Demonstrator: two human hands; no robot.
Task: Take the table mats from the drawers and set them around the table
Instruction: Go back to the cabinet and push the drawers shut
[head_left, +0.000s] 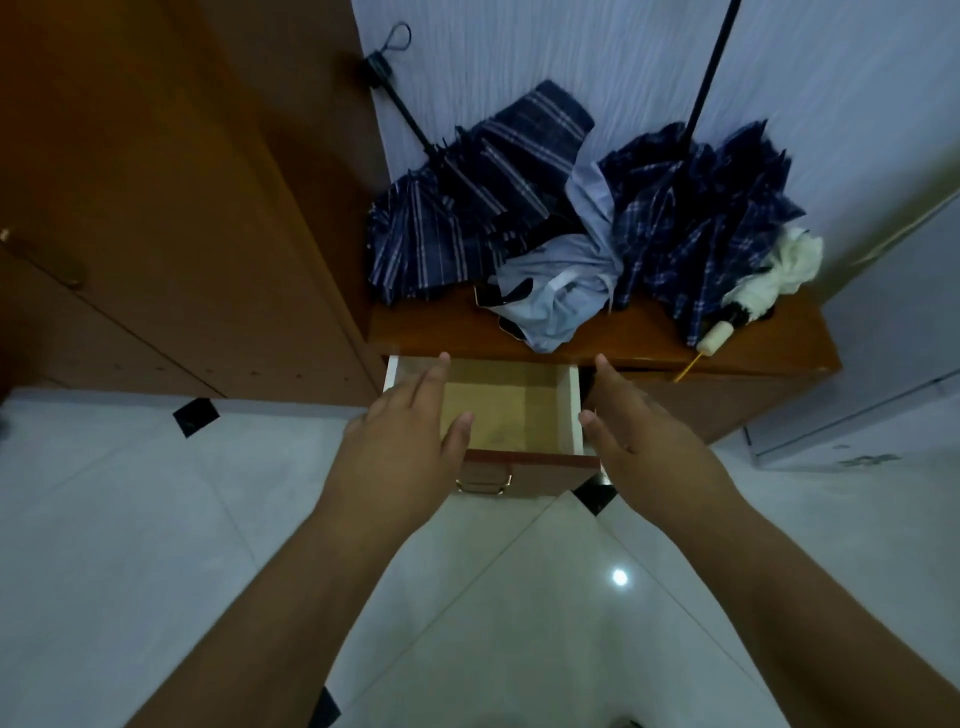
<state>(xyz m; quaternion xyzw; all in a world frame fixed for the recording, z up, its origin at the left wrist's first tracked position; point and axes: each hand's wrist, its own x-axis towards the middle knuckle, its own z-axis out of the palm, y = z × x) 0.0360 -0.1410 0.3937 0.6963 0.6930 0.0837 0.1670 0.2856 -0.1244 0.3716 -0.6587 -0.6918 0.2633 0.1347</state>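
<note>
Your left hand (410, 436) and right hand (644, 441) hover spread and empty over the pulled-out drawer (511, 410). It shows bare, with no mats visible. You're still searching; try another drawer next, probably.

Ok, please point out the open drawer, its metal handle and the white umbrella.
open drawer (501, 410): head view, on its bare floor.
metal handle (483, 486): head view, on the bar at the front.
white umbrella (774, 278): head view, on the folded canopy.
</note>
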